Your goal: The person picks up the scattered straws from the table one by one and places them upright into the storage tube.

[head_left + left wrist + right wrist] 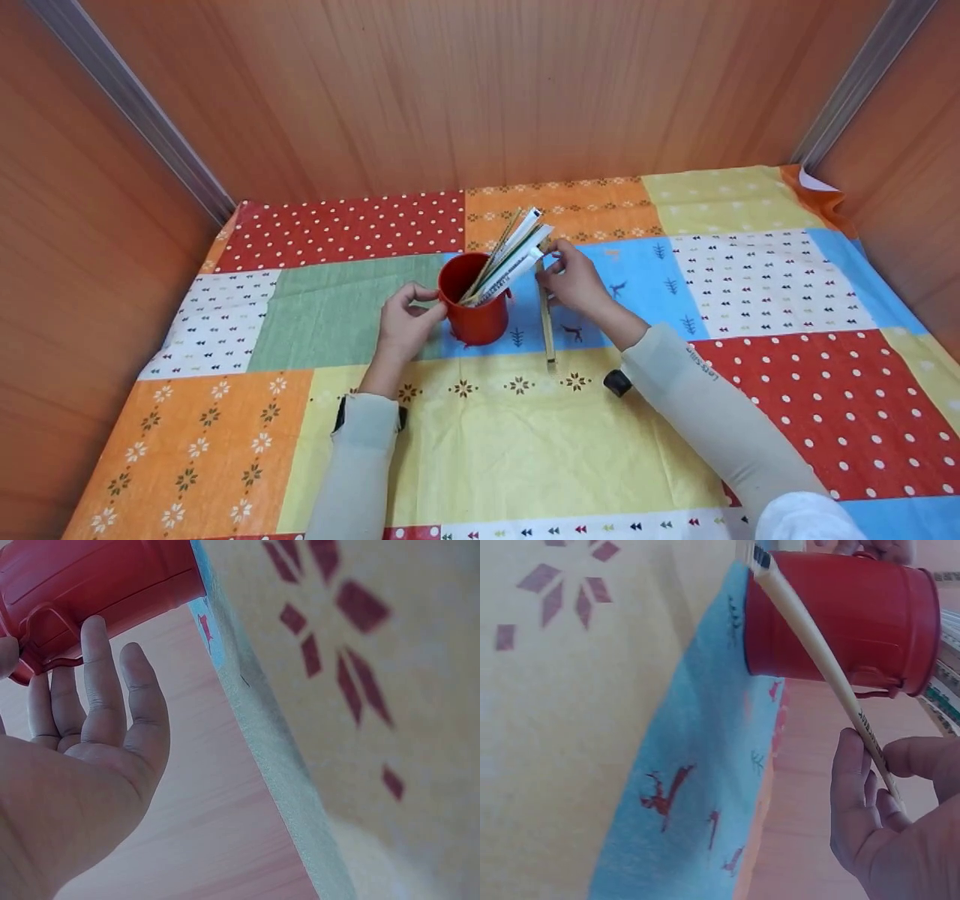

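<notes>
A red cup (pixel 480 324) with small loop handles stands upright on the cloth, holding several slim white and tan sticks (pixel 504 271) that lean to the right. My left hand (pixel 405 322) pinches the cup's left side at its handle between thumb and finger; in the left wrist view the other fingers (pixel 101 682) extend below the handle. Right of the cup, my right hand (pixel 576 283) pinches a long, pale yellow stick (pixel 547 330) with dark printing near its upper end. In the right wrist view this stick (pixel 814 637) slants across in front of the cup.
A patchwork-patterned tablecloth (pixel 517 450) covers the table. Wood-grain panels (pixel 480 90) rise behind it and on both sides, with metal corner posts. The cloth's far right corner (pixel 814 191) is folded up. Dark wrist straps (pixel 617 382) sit by the sleeves.
</notes>
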Tool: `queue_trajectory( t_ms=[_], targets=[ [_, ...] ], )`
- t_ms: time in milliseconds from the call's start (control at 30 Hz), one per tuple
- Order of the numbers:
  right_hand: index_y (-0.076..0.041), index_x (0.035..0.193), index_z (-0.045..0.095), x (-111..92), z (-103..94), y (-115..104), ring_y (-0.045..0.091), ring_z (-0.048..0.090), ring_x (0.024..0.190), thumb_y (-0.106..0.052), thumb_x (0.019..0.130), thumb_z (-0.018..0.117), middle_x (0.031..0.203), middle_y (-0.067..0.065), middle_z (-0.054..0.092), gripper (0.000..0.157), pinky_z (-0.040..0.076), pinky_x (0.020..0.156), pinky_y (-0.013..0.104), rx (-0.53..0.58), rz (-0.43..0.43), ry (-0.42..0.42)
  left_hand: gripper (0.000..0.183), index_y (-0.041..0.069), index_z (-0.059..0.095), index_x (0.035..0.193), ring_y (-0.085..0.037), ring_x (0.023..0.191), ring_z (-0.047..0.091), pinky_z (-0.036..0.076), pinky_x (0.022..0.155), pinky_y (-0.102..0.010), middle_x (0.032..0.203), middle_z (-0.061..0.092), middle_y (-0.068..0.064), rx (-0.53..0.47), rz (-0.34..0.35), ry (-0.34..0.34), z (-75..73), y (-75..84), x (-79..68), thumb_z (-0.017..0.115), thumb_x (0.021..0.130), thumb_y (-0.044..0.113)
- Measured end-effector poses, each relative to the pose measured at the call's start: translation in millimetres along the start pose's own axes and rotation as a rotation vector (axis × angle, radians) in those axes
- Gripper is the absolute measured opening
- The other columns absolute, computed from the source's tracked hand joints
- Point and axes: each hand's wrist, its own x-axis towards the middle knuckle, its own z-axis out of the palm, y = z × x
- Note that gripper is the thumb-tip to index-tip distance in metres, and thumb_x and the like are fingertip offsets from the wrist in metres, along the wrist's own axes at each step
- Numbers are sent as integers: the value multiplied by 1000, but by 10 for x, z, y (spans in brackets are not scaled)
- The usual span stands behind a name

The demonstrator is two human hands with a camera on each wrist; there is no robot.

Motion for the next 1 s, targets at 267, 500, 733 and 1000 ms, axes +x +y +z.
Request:
queue_trajectory(
  t_ms=[267, 500, 733, 1000],
  targets=[
    [-17, 122, 47, -41, -139, -210, 24, 66, 72, -14, 94, 57, 87, 8, 51, 30, 58, 66, 46, 44, -67, 103, 17, 7, 65, 98, -33, 81, 65, 47, 62, -27, 107, 65, -8, 10, 7, -11, -37, 295, -182, 68, 84, 16],
    [-11, 119, 52, -96, -218, -384, 23, 58, 64, -9, 91, 60, 86, 7, 52, 30, 57, 61, 35, 69, -184, 223, 17, 7, 64, 99, -16, 74, 62, 49, 62, -28, 111, 65, -9, 13, 0, -16, -44, 332, -203, 69, 85, 16],
    [-5, 114, 55, -195, -298, -559, 24, 54, 77, -8, 91, 62, 88, 7, 54, 25, 51, 74, 32, 134, -285, 327, 16, 6, 64, 98, -19, 74, 63, 49, 60, -28, 111, 65, -8, 1, 8, -21, -40, 309, -184, 68, 85, 13],
    [-2, 108, 55, -328, -365, -759, 21, 54, 83, -4, 89, 62, 89, 3, 54, 20, 47, 74, 29, 235, -478, 435, 19, 8, 64, 99, -29, 79, 65, 49, 59, -29, 111, 65, -6, -23, 13, -10, 2, 14, -16, 71, 84, 18]
  ],
)
